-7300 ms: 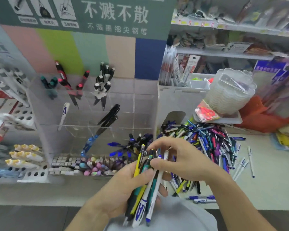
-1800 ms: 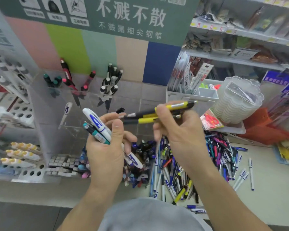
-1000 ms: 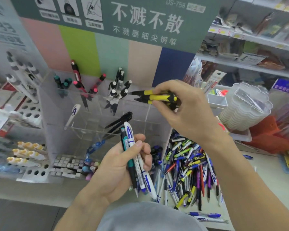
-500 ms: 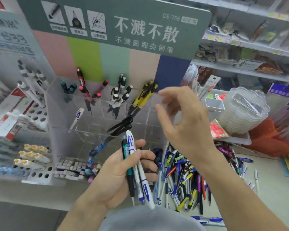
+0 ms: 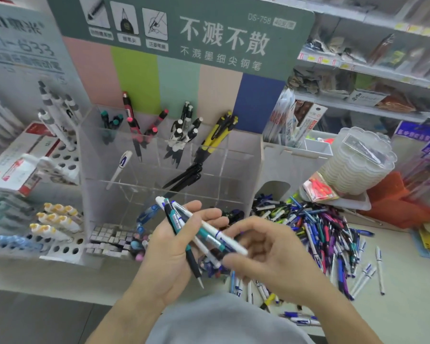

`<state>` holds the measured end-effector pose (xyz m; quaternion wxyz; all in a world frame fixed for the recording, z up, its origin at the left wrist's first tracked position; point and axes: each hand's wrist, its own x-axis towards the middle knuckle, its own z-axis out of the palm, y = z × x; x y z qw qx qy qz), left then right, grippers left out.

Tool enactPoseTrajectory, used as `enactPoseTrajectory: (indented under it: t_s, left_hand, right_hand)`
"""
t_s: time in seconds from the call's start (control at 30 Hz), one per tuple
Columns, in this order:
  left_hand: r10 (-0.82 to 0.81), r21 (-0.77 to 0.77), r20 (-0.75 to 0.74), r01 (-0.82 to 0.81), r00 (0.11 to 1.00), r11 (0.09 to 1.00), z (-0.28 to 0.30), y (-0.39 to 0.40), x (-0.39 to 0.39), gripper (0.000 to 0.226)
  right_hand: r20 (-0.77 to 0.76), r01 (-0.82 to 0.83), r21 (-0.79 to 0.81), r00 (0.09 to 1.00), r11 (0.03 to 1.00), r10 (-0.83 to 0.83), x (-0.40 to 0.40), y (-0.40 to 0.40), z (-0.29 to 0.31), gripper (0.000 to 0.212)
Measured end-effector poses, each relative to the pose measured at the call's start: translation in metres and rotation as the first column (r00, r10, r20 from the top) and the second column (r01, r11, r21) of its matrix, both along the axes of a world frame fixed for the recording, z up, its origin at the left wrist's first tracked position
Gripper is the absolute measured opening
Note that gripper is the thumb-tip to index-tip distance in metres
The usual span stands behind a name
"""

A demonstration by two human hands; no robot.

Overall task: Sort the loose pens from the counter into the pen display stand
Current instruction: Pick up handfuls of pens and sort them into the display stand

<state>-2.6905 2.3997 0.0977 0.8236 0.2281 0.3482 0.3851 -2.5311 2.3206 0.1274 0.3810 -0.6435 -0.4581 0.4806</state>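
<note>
Holding a small bunch of pens (image 5: 196, 234) across its palm at lower centre of the head view, the left hand (image 5: 174, 254) has its fingers curled round them; the bunch includes white pens with blue marks, a teal one and a dark one whose tip points down. The right hand (image 5: 271, 252) sits just right of it, blurred, fingers bent toward the ends of those pens, and whether it actually pinches one cannot be told. Behind the hands, in the middle of the frame, stands the clear pen stand (image 5: 233, 175) with compartments in tiers: along the top row are teal-capped pens (image 5: 111, 121), red pens (image 5: 134, 125), black-and-white pens (image 5: 184, 127) and yellow-and-black pens (image 5: 217, 132); lower down lean a single white pen (image 5: 121, 167) and some black pens (image 5: 186, 177). To the right of centre, a heap of loose pens (image 5: 320, 232) is spread over the pale counter (image 5: 407, 294). At upper centre hangs a green sign (image 5: 209, 33).
</note>
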Motion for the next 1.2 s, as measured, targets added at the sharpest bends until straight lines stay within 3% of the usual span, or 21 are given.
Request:
enactPoseTrajectory:
  t_s: [0.13,0.23,0.33,0.43,0.5,0.6,0.7,0.77,0.83,0.9,0.97,1.07,1.2]
  left_hand:
    - [-0.065,0.043,-0.046,0.067,0.997,0.997,-0.002,-0.001,-0.011,0.035]
    - [-0.038,-0.004,-0.014,0.038,0.999,0.999,-0.004,-0.004,-0.012,0.026]
    - [0.022,-0.072,-0.017,-0.023,1.0,0.997,-0.012,-0.003,-0.015,0.022]
    - [0.046,-0.026,-0.11,-0.05,0.993,0.998,-0.02,0.0,-0.021,0.016]
    - [-0.018,-0.019,-0.107,0.016,0.994,1.0,-0.023,-0.001,-0.024,0.015]
    - [-0.215,-0.081,-0.022,0.213,0.976,0.974,-0.028,-0.002,-0.029,0.028]
    - [-0.422,-0.056,-0.05,0.42,0.905,0.906,-0.028,-0.005,-0.029,0.034]
    - [-0.47,-0.023,-0.104,0.471,0.876,0.882,-0.026,-0.01,-0.025,0.021]
    - [-0.453,-0.06,-0.097,0.45,0.886,0.891,-0.027,-0.011,-0.024,0.017]
    - [-0.471,-0.067,0.011,0.471,0.882,0.88,-0.029,-0.007,-0.029,0.02]
    - [-0.462,-0.055,0.058,0.465,0.885,0.884,-0.032,-0.003,-0.036,0.019]
    - [-0.486,-0.009,0.009,0.486,0.874,0.874,-0.038,0.001,-0.043,0.011]
    - [-0.509,0.005,-0.028,0.51,0.86,0.86,-0.042,0.004,-0.043,0.012]
  right_hand:
    - [-0.07,0.126,0.061,0.99,0.99,-0.122,0.009,0.002,0.006,0.018]
    - [-0.077,0.081,0.082,0.994,0.993,-0.075,0.006,0.0,0.002,0.018]
    - [-0.04,0.219,0.178,0.976,0.959,-0.216,0.006,-0.001,0.002,0.012]
    - [-0.018,0.277,0.226,0.96,0.934,-0.28,0.015,0.002,0.002,0.023]
    - [-0.001,0.178,0.229,0.983,0.957,-0.182,0.02,0.008,0.005,0.024]
    - [0.174,-0.1,0.118,0.982,0.988,0.079,0.027,0.017,0.015,0.014]
    - [0.191,-0.332,-0.106,0.918,0.937,0.347,0.019,0.032,0.021,0.033]
    - [0.208,-0.441,-0.179,0.857,0.88,0.472,0.006,0.043,0.016,0.039]
    - [0.28,-0.477,-0.178,0.814,0.861,0.509,-0.003,0.052,0.01,0.022]
    - [0.308,-0.446,-0.162,0.825,0.881,0.474,-0.005,0.056,0.006,0.012]
    - [0.304,-0.41,-0.167,0.844,0.897,0.442,-0.005,0.058,0.003,0.011]
    - [0.335,-0.423,-0.191,0.82,0.886,0.464,-0.006,0.062,-0.001,0.034]
    - [0.356,-0.449,-0.149,0.807,0.881,0.471,-0.012,0.071,-0.003,0.012]
